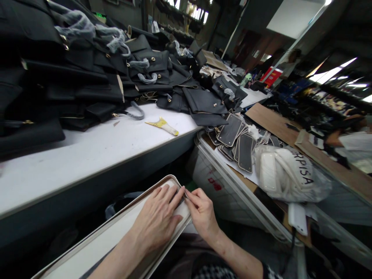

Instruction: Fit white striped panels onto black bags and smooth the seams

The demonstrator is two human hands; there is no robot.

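A long off-white piece with a raised, thin rim (116, 230) lies across the lower middle, slanting up toward its rounded far corner. It looks like part of a bag, though I cannot tell for sure. Inside the rim, near that corner, my left hand (157, 217) rests with its fingers stretched out on the surface. Thumb and forefinger of my right hand (203, 215) pinch the rim just right of the corner. The fingertips of both hands nearly meet there. My left forearm covers part of the piece.
Black handbags (205, 101) lie heaped along a white table (116, 149), with a yellow-and-white flat tool (162, 125) near its edge. At right, dark pale-edged panels (245, 153), a clear plastic bag (290, 174) and a white device (297, 219) lie above a bin. People are farther right.
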